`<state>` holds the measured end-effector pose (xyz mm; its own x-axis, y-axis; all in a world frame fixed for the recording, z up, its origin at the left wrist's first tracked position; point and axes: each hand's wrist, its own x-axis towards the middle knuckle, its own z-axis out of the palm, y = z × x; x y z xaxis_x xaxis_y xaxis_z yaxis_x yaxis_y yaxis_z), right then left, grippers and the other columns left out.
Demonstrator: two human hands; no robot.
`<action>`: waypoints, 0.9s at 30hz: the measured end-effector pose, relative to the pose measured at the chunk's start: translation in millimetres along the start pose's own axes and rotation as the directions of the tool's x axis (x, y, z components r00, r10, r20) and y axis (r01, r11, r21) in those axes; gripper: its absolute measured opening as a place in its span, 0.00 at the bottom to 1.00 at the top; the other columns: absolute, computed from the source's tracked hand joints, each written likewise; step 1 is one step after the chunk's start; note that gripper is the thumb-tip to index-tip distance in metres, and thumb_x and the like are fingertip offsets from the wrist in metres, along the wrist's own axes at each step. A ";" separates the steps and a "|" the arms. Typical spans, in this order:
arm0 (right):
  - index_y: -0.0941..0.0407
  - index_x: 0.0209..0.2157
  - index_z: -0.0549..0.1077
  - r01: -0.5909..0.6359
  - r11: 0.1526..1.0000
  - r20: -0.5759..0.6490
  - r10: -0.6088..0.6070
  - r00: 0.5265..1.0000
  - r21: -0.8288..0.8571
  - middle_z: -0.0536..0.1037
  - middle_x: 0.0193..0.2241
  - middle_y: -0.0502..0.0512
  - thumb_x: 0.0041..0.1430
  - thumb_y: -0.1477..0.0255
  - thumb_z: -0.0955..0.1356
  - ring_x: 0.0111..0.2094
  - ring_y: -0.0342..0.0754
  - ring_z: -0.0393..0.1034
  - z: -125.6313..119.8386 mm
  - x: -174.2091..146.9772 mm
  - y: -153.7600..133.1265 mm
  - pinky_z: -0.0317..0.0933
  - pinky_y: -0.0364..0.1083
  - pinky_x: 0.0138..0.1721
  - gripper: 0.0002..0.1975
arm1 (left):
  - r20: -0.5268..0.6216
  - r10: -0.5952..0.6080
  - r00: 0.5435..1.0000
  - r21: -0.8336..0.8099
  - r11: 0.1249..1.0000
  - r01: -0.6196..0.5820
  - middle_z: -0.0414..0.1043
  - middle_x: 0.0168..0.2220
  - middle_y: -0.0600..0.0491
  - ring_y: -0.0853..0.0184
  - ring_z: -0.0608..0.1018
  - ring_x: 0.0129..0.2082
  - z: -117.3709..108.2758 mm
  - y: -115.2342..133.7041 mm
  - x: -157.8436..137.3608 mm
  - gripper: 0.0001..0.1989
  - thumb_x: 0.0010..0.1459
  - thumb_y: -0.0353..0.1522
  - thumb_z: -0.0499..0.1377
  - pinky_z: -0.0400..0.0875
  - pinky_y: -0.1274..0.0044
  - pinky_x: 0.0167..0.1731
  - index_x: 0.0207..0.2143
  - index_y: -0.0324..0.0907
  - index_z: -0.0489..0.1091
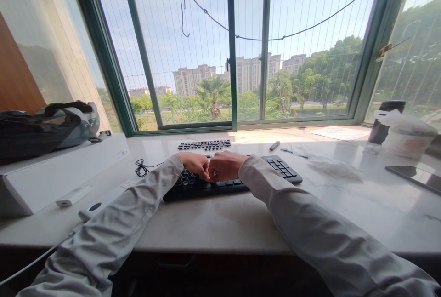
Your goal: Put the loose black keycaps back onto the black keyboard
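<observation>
A black keyboard [203,190] with a number pad at its right end lies on the white marbled tabletop. Over its middle, my left hand [195,163] and my right hand [227,165] meet with fingers closed, touching each other at the fingertips. Whatever they pinch, if anything, is too small or hidden to make out. Part of the key area shows bare spots near the left hand. Just behind the keyboard, black keycaps [204,145] are laid out in rows on the table.
A coiled black cable [141,168] lies left of the keyboard. Further left stand a long white box [69,168] and a dark bag [41,131]. To the right are a small grey tool [274,145], a pen [294,153], clear plastic [334,168], a phone-like slab [418,177] and a bagged tub [406,138].
</observation>
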<state>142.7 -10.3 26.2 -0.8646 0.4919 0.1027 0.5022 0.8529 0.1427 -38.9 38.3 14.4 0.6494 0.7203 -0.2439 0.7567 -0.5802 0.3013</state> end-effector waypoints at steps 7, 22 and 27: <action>0.48 0.34 0.81 -0.065 0.998 -0.064 0.066 0.996 0.025 0.79 0.28 0.53 0.53 0.61 0.66 0.26 0.42 0.67 10.8 -3.8 5.7 0.48 0.41 0.25 0.13 | 0.135 -0.030 0.990 -0.172 0.984 0.053 0.72 0.22 0.55 0.70 0.70 0.26 0.2 2.6 -5.1 0.19 0.42 0.47 0.64 0.61 0.80 0.28 0.23 0.40 0.73; 0.48 0.35 0.80 -0.089 0.970 -0.169 0.129 0.977 0.227 0.77 0.24 0.49 0.54 0.60 0.68 0.26 0.41 0.66 28.5 -0.4 13.4 0.50 0.40 0.27 0.11 | -0.530 -0.404 0.745 -0.285 0.913 0.292 0.74 0.25 0.52 0.70 0.69 0.23 -0.6 -42.6 -6.9 0.22 0.44 0.51 0.61 0.60 0.78 0.22 0.25 0.40 0.73; 0.49 0.36 0.80 -0.097 0.972 -0.149 0.130 0.980 0.215 0.79 0.28 0.50 0.54 0.60 0.68 0.29 0.42 0.69 25.1 -1.0 9.8 0.53 0.40 0.29 0.11 | -0.662 -0.450 0.599 -0.185 0.873 0.451 0.77 0.32 0.52 0.65 0.75 0.33 2.3 -50.7 -6.5 0.16 0.47 0.46 0.61 0.65 0.77 0.31 0.27 0.42 0.74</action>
<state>148.0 2.0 2.8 -0.7794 0.5672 0.2662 0.5677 0.8190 -0.0829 -81.2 62.2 -1.4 -0.0014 0.9444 0.3288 0.9397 -0.1113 0.3234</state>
